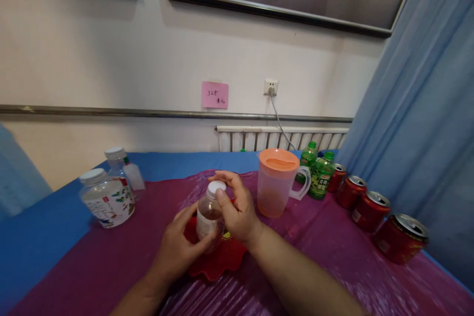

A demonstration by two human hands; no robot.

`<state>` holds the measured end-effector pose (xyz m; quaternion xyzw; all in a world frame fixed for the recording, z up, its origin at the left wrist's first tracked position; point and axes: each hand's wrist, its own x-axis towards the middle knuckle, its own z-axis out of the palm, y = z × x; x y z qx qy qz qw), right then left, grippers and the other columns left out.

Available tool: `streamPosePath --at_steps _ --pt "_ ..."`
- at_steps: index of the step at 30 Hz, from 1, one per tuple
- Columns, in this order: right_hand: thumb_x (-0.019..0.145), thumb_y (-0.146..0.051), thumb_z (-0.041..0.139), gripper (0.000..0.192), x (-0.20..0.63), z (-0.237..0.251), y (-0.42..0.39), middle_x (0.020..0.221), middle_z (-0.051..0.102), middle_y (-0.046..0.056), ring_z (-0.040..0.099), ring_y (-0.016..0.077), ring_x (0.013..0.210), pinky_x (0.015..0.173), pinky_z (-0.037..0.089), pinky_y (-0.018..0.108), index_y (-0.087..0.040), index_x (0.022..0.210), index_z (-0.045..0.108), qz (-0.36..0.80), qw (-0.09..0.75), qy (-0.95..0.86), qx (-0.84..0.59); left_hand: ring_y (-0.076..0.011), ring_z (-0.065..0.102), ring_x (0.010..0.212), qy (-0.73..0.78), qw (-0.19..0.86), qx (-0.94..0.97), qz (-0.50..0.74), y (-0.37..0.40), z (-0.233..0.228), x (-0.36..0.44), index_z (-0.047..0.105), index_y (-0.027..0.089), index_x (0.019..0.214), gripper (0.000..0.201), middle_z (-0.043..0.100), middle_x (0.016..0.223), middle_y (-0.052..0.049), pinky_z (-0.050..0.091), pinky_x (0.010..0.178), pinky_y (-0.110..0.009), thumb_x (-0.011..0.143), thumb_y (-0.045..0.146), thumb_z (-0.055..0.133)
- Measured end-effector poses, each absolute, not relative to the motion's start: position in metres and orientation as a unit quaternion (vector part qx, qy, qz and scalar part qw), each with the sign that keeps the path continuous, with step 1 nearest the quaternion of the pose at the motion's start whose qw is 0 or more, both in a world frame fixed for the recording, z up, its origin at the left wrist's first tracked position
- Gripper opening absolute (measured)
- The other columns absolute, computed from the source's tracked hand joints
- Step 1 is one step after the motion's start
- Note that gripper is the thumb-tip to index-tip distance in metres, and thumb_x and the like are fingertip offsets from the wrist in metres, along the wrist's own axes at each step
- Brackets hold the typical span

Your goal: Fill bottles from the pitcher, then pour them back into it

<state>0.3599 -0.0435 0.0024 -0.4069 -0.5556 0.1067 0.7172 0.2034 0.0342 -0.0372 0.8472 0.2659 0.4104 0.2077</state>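
Head view, single frame. My left hand (176, 249) wraps the lower body of a small clear bottle (209, 219), fingers curled round its side; that grip is closed on the bottle. My right hand (235, 207) comes over from the right, thumb and fingers pinched on the bottle's white cap (216, 187); grip closed on the cap. The bottle stands upright, with a brownish liquid in its lower part. It sits over a red scalloped dish (222, 259), which lies on the magenta plastic sheet (326, 247) covering the middle of the tabletop (44, 227), blue at the edges.

Just right of the bottle: a translucent pitcher (276, 187) with an orange lid and orange liquid at the bottom, handle facing right. Behind the pitcher, two green-capped bottles (320, 175) side by side. A row of four red cans (370, 210) runs from them toward the right edge, tops open.

Left side: a wide clear jar (107, 200) with white lid and printed label, tilted; a second white-lidded jar (118, 163) just behind it.

Wall: pink note (215, 95), socket (271, 87) with cable, radiator (281, 139).
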Motion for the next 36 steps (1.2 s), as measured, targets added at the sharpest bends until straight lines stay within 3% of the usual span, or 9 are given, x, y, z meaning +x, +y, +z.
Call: streamPosePath --at_steps 5,11,15,17,19,23,27,31,36 --pt "0.09 -0.023 0.06 0.028 0.358 -0.003 -0.041 0.113 0.067 0.007 0.063 0.0208 0.107 0.097 0.049 0.039 -0.022 0.118 0.057 0.071 0.717 -0.541 -0.433 -0.0289 0.073 0.101 0.261 0.205 0.852 0.404 0.031 -0.035 0.205 0.064 0.021 0.125 0.058 0.075 0.116 -0.009 0.06 0.088 -0.041 0.072 0.044 0.074" --pt "0.089 -0.025 0.063 0.023 0.355 -0.005 -0.04 0.109 0.068 0.006 0.065 0.0199 0.102 0.095 0.05 0.037 -0.023 0.111 0.056 0.108 0.728 -0.502 -0.455 -0.027 0.073 0.101 0.247 0.226 0.86 0.387 0.024 -0.033 0.204 0.064 0.021 0.123 0.052 0.075 0.116 -0.008 0.059 0.087 -0.038 0.075 0.04 0.074" --pt "0.081 -0.036 0.073 0.058 0.352 -0.003 -0.043 0.122 0.066 0.009 0.064 0.0228 0.111 0.098 0.049 0.04 -0.024 0.132 0.047 0.159 0.706 -0.497 -0.479 -0.029 0.071 0.105 0.256 0.233 0.857 0.382 0.024 -0.036 0.201 0.063 0.02 0.126 0.056 0.074 0.119 -0.01 0.058 0.091 -0.041 0.075 0.042 0.074" --pt "0.074 -0.04 0.079 0.077 0.349 0.0 -0.046 0.129 0.064 0.01 0.062 0.0256 0.117 0.101 0.048 0.043 -0.024 0.139 0.042 0.18 0.66 -0.512 -0.519 -0.0306 0.071 0.107 0.271 0.233 0.849 0.39 0.026 -0.039 0.199 0.061 0.018 0.127 0.061 0.073 0.12 -0.012 0.057 0.093 -0.044 0.074 0.044 0.074" --pt "0.069 -0.04 0.081 0.082 0.344 0.003 -0.049 0.129 0.065 0.011 0.063 0.028 0.115 0.099 0.049 0.046 -0.023 0.14 0.042 0.196 0.601 -0.525 -0.57 -0.0315 0.07 0.109 0.286 0.234 0.835 0.407 0.028 -0.041 0.197 0.059 0.016 0.129 0.064 0.072 0.123 -0.014 0.056 0.096 -0.047 0.074 0.046 0.074" --pt "0.067 -0.039 0.08 0.075 0.336 0.01 -0.05 0.117 0.071 0.011 0.068 0.0309 0.104 0.089 0.052 0.048 -0.022 0.133 0.047 0.188 0.513 -0.523 -0.654 -0.032 0.069 0.113 0.308 0.245 0.805 0.445 0.033 -0.043 0.198 0.056 0.015 0.132 0.068 0.069 0.129 -0.016 0.055 0.099 -0.048 0.074 0.048 0.072" --pt "0.069 -0.043 0.077 0.063 0.338 0.023 -0.056 0.111 0.073 0.011 0.07 0.0302 0.098 0.083 0.054 0.046 -0.021 0.123 0.054 0.148 0.491 -0.519 -0.684 -0.0339 0.067 0.118 0.287 0.298 0.801 0.433 0.039 -0.043 0.2 0.051 0.015 0.137 0.08 0.066 0.133 -0.018 0.054 0.101 -0.049 0.071 0.053 0.076" --pt "0.07 -0.046 0.078 0.06 0.356 0.036 -0.086 0.106 0.074 0.009 0.071 0.0275 0.091 0.079 0.056 0.042 -0.021 0.121 0.056 0.126 0.523 -0.497 -0.681 -0.0337 0.06 0.128 0.232 0.342 0.81 0.416 0.04 -0.041 0.199 0.046 0.016 0.144 0.079 0.06 0.142 -0.018 0.048 0.108 -0.051 0.08 0.058 0.067" --pt "0.076 -0.046 0.075 0.056 0.411 0.031 -0.157 0.116 0.072 0.011 0.07 0.0248 0.098 0.083 0.056 0.037 -0.02 0.122 0.056 0.068 0.611 -0.445 -0.651 -0.0316 0.064 0.121 0.259 0.34 0.791 0.439 0.036 -0.036 0.2 0.05 0.016 0.139 0.065 0.066 0.131 -0.018 0.046 0.109 -0.053 0.088 0.056 0.058"
